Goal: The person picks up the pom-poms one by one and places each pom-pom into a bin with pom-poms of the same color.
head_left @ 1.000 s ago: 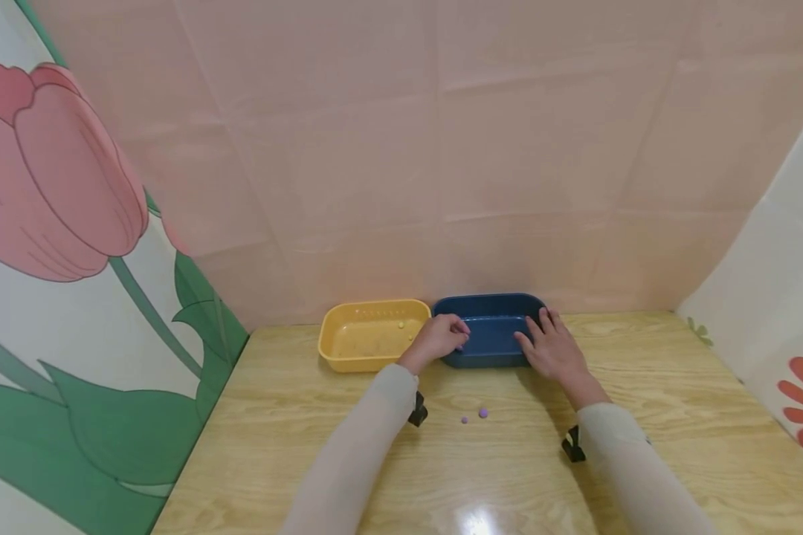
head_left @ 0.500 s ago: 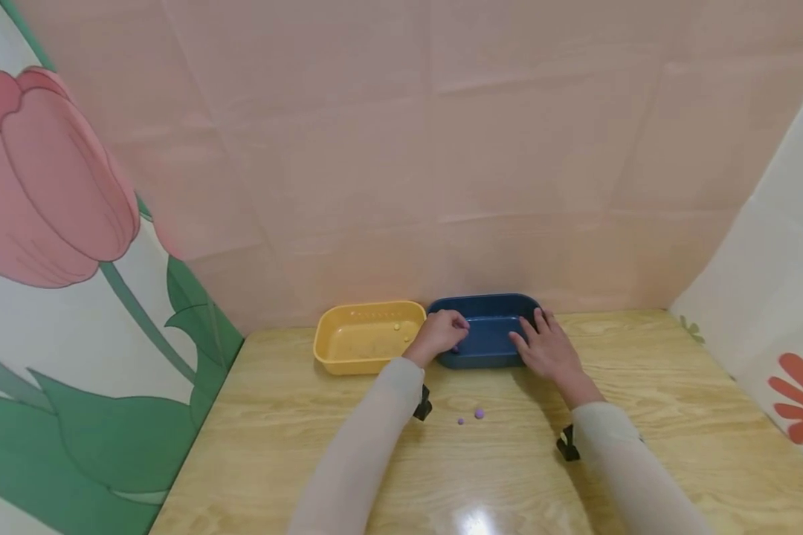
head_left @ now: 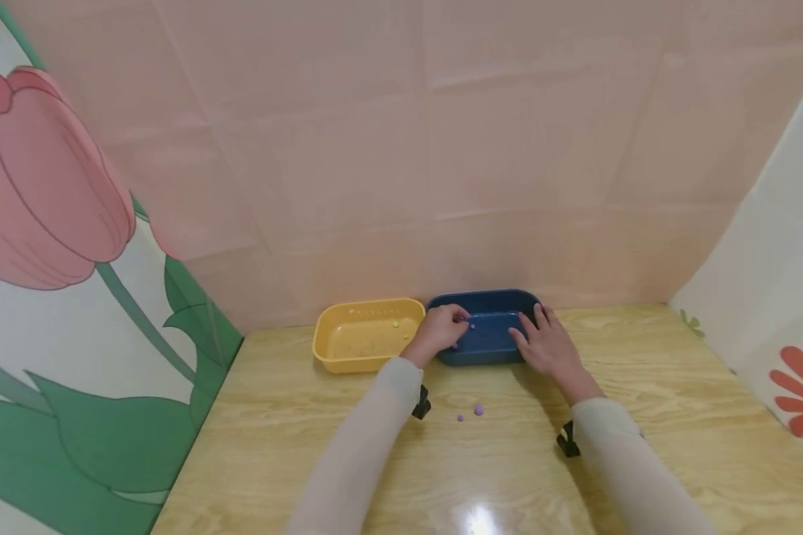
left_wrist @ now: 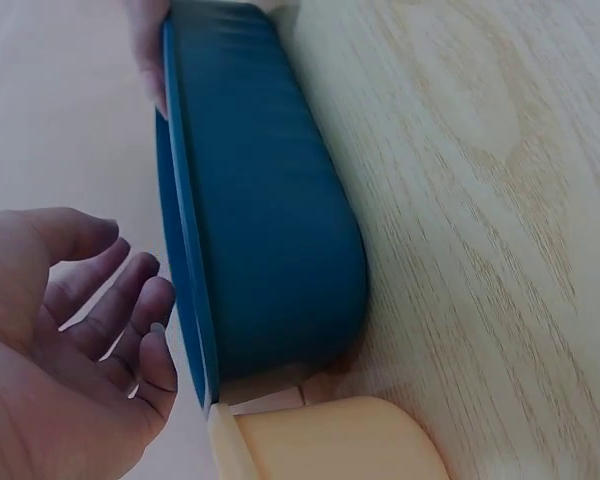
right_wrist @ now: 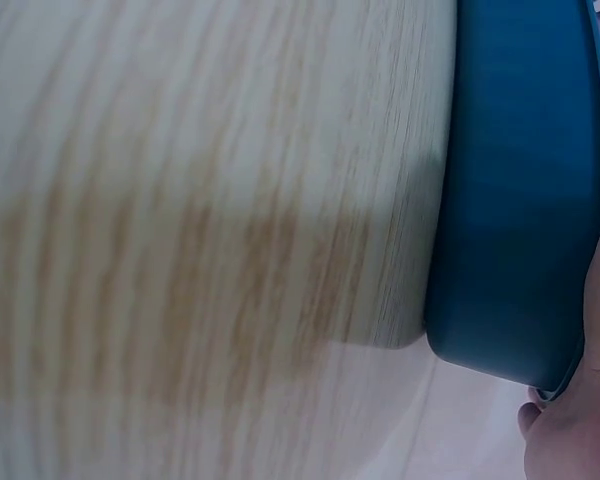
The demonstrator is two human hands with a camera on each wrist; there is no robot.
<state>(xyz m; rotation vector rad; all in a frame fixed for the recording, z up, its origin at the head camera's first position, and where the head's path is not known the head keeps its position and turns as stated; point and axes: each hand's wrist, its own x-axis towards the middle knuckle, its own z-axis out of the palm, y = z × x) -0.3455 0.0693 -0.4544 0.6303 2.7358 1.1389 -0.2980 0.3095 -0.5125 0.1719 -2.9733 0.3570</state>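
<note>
A blue tray [head_left: 491,357] stands against the back wall. My left hand [head_left: 436,330] hovers over its left end. In the left wrist view the left hand's fingers [left_wrist: 160,370] are loosely bent, the thumb apart from them, and no held thing shows. One small purple ball [head_left: 472,327] lies in the tray beside the fingertips, another [head_left: 455,346] near its front left wall. My right hand [head_left: 550,346] rests across the tray's right end with spread fingers, some over the rim and some inside. The right wrist view shows only part of this hand [right_wrist: 580,420].
A yellow tray [head_left: 358,366] adjoins the blue one on the left, with two small yellowish balls [head_left: 396,324] inside. Two purple balls, one larger [head_left: 478,410] and one smaller [head_left: 460,418], lie on the wooden table [head_left: 254,438] between the forearms. A pink cloth wall [head_left: 348,186] rises behind.
A purple ball now lies in the blue tray beside the left fingertips; it was at those fingertips half a second ago. The left fingers have loosened. The right hand stays on the tray's right end.
</note>
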